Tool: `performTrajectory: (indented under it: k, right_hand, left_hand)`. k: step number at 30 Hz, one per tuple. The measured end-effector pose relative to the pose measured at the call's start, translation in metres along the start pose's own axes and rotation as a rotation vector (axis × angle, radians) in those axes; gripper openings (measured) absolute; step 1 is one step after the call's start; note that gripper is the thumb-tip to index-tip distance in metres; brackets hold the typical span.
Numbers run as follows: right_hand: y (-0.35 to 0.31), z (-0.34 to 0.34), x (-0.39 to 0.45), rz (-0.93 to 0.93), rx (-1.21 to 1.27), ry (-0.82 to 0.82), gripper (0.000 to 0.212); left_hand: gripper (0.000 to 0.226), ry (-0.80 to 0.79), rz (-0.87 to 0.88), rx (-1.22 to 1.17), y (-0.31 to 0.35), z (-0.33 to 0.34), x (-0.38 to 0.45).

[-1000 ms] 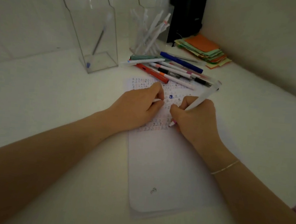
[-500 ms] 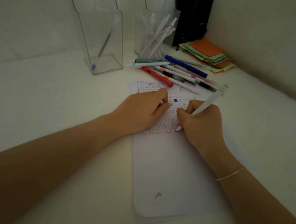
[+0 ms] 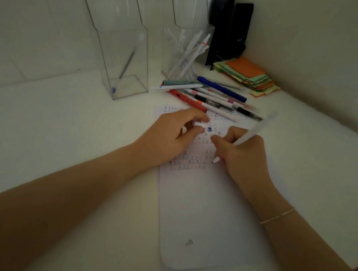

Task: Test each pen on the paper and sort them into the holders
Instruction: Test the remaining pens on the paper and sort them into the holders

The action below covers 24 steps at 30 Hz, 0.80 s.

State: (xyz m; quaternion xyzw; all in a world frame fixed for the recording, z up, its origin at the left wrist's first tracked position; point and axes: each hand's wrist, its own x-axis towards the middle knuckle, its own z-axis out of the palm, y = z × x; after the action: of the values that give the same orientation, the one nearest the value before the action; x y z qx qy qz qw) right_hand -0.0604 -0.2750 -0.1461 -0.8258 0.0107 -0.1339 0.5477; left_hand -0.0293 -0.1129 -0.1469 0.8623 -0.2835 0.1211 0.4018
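My right hand [image 3: 244, 157] grips a white pen [image 3: 252, 133], its pink tip touching the paper [image 3: 200, 211] beside rows of small test marks. My left hand [image 3: 169, 136] rests on the paper's upper part and pinches a small white pen cap [image 3: 198, 124] between thumb and fingers. A pile of loose pens [image 3: 208, 97] lies just beyond the paper, among them a red one and a blue one. Two clear holders stand at the back: the left holder [image 3: 125, 68] has one thin pen, the right holder [image 3: 186, 51] has several white pens.
A stack of coloured paper notes [image 3: 248, 76] lies in the back right corner. A black object [image 3: 230, 31] stands against the wall behind the right holder. Walls close the desk at the back and right.
My right hand has shifted slightly while the pen tip stays on the paper. My left fingers have loosened, showing the white cap. The view has moved a little closer.
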Motion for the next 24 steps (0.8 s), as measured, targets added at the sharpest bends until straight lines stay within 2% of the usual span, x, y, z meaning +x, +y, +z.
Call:
performTrajectory:
  k: [6, 8, 11, 14, 19, 24]
  right_hand:
    - [-0.009, -0.017, 0.001, 0.229, 0.798, 0.079, 0.018]
    - [-0.006, -0.017, 0.003, 0.266, 0.954, 0.065, 0.029]
    - [-0.007, -0.016, 0.003, 0.225, 0.926, 0.032, 0.039]
    - [-0.006, -0.015, 0.003, 0.189, 0.832, 0.010, 0.028]
    - [-0.004, -0.015, 0.002, 0.164, 0.725, -0.037, 0.027]
    - [-0.005, -0.015, 0.001, 0.122, 0.569, -0.135, 0.019]
  left_hand:
    - [0.012, 0.009, -0.041, -0.107, 0.004, -0.001, -0.002]
    - [0.012, 0.007, -0.052, -0.117, 0.005, -0.002, -0.002]
    - [0.010, -0.011, -0.034, -0.126, 0.006, -0.002, -0.003]
    - [0.009, -0.015, -0.022, -0.124, 0.007, -0.002, -0.003]
    - [0.010, -0.027, 0.029, -0.086, 0.007, -0.003, -0.003]
    - [0.010, -0.126, 0.107, -0.047, 0.008, -0.005, -0.005]
